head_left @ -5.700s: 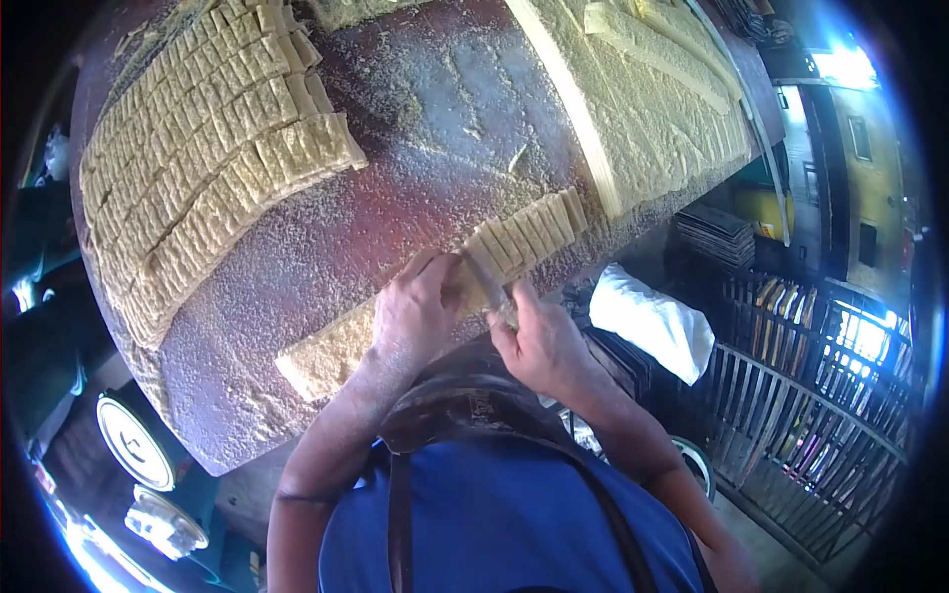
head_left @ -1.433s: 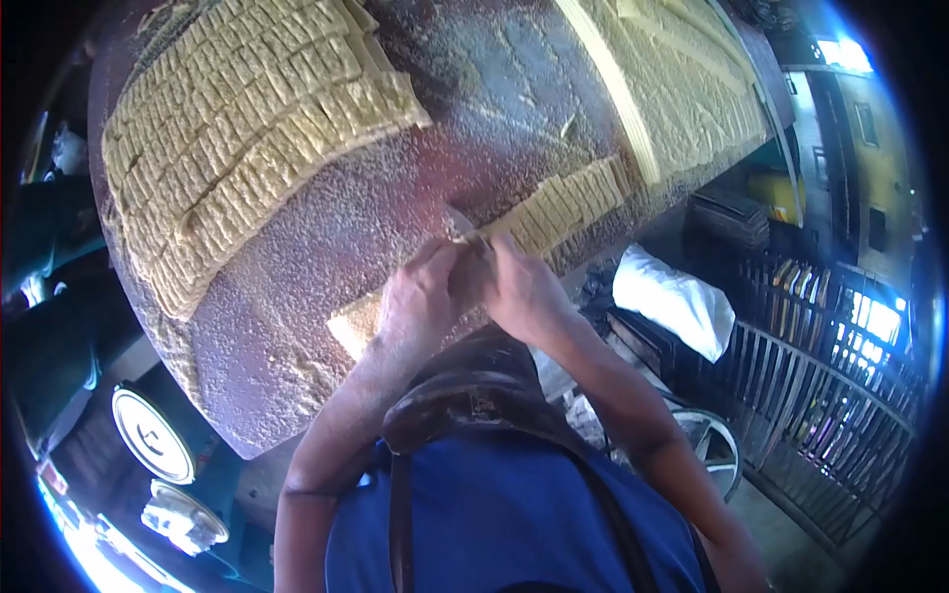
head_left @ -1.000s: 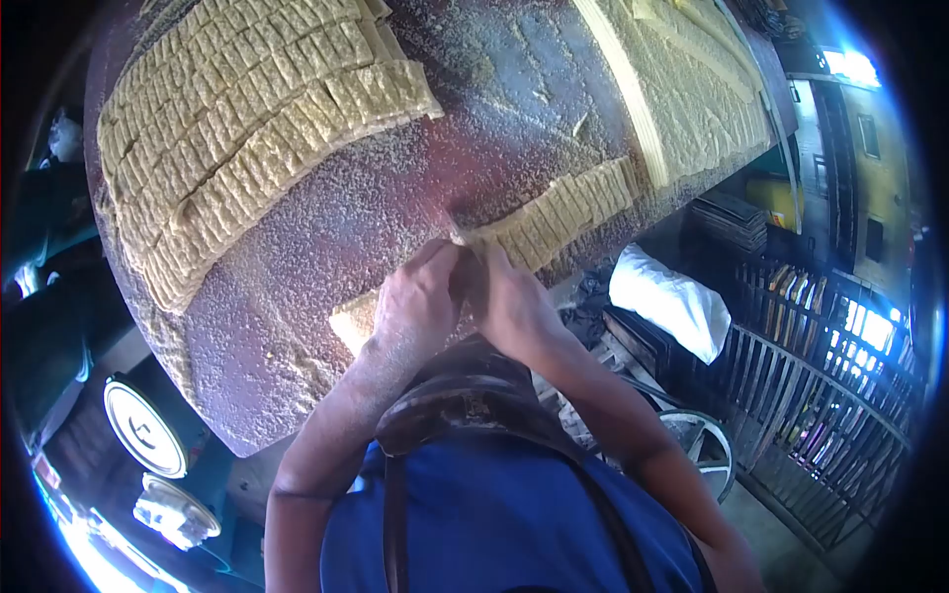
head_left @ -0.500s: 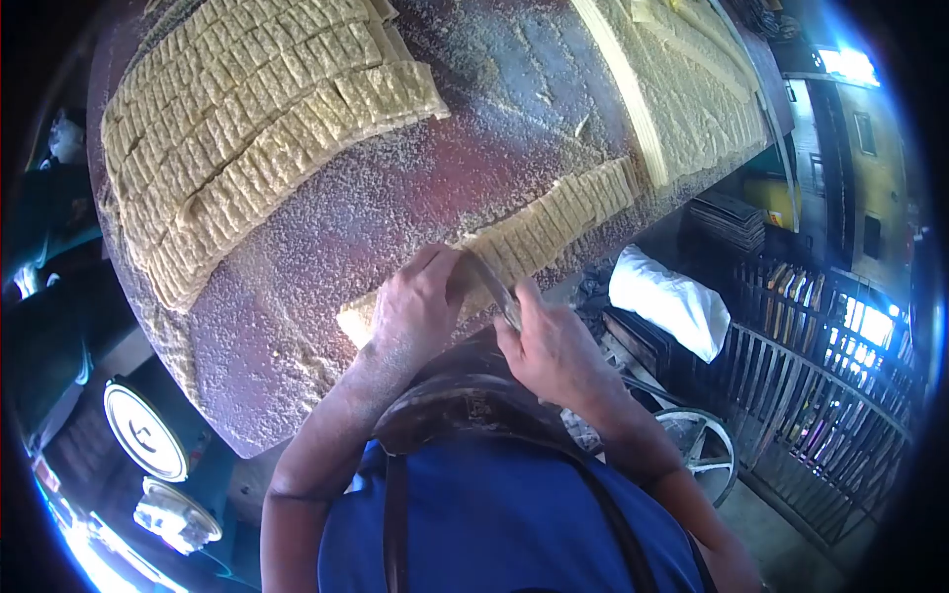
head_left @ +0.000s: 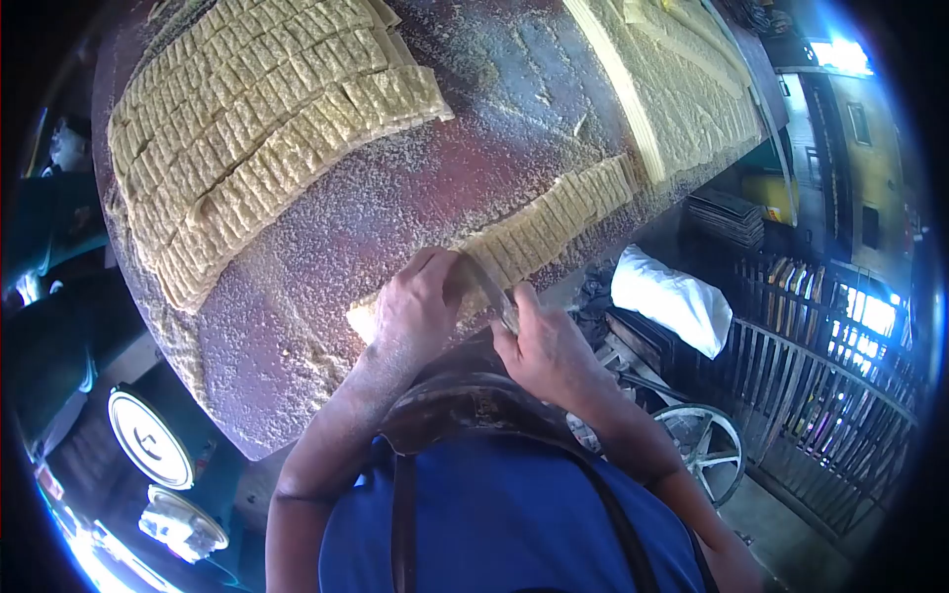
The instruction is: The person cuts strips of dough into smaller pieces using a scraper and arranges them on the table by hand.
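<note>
A long crumb-coated dough strip [head_left: 544, 230] lies along the near edge of the dusted table [head_left: 297, 326]. Its right part is cut into narrow slices; its left end shows beyond my left hand. My left hand [head_left: 420, 301] rests on the strip with fingers bent together, pressing it. In my right hand [head_left: 546, 346] is a knife [head_left: 489, 289], gripped between thumb and fingers, its blade lying across the strip just right of my left fingertips. The handle is mostly hidden by the hand.
Rows of sliced strips [head_left: 267, 128] cover the table's left. An uncut layered slab [head_left: 682, 109] lies at the back right. Beyond the near right edge are a white sack [head_left: 670, 299], a spoked wheel [head_left: 704, 450] and a slatted rack [head_left: 811, 381]. A round dial [head_left: 150, 438] stands lower left.
Since the earliest frame, more of the strip has been sliced and its uncut left part is shorter. The knife has swung back from pointing away to lying across the strip.
</note>
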`<state>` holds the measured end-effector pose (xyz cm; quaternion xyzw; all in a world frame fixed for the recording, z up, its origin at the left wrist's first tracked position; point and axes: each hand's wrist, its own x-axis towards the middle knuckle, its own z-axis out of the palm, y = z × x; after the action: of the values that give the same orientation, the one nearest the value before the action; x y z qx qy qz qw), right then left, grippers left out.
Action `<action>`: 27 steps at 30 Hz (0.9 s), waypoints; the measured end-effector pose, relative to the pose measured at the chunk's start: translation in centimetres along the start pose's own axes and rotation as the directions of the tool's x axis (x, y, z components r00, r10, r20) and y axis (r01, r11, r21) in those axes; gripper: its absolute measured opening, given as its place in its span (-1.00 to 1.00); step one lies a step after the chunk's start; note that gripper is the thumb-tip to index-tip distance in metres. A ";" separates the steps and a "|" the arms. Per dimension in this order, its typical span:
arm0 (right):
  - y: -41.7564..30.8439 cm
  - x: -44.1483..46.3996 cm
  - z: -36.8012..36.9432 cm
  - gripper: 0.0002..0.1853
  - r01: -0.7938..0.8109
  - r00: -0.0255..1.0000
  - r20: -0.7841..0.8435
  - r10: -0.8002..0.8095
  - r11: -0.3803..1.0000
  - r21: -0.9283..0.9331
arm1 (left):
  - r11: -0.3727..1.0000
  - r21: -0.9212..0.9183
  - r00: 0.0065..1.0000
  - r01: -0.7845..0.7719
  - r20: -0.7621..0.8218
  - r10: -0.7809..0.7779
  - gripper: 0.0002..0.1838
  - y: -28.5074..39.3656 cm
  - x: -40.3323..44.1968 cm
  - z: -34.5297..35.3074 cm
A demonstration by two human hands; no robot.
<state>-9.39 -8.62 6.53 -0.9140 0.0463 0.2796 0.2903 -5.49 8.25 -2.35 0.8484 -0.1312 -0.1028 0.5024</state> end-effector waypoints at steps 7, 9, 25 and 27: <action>0.6 5.3 3.9 -0.64 -0.076 0.997 0.024 0.076 0.997 -0.008 | 0.997 -0.020 0.996 0.072 0.045 -0.071 -0.77 -0.4 -0.2 0.1; 1.5 6.0 4.6 -0.63 -0.053 0.997 -0.049 0.053 0.999 -0.009 | 0.999 -0.001 0.999 0.041 0.007 -0.041 -0.77 -0.6 -0.3 0.4; 0.3 0.2 1.5 -0.53 0.087 0.983 -0.164 -0.085 0.996 0.005 | 0.997 0.077 0.999 0.031 0.029 -0.033 -0.63 -0.2 -1.2 -1.1; 0.0 -1.2 2.1 -0.54 0.160 0.960 -0.232 -0.157 0.987 -0.007 | 0.999 0.034 0.999 0.038 0.021 -0.039 -0.63 -0.3 -1.3 -1.1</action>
<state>-11.43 -7.50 5.79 -0.9394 0.0085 0.1465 0.3099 -6.32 9.69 -2.05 0.8580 -0.1221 -0.1193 0.4845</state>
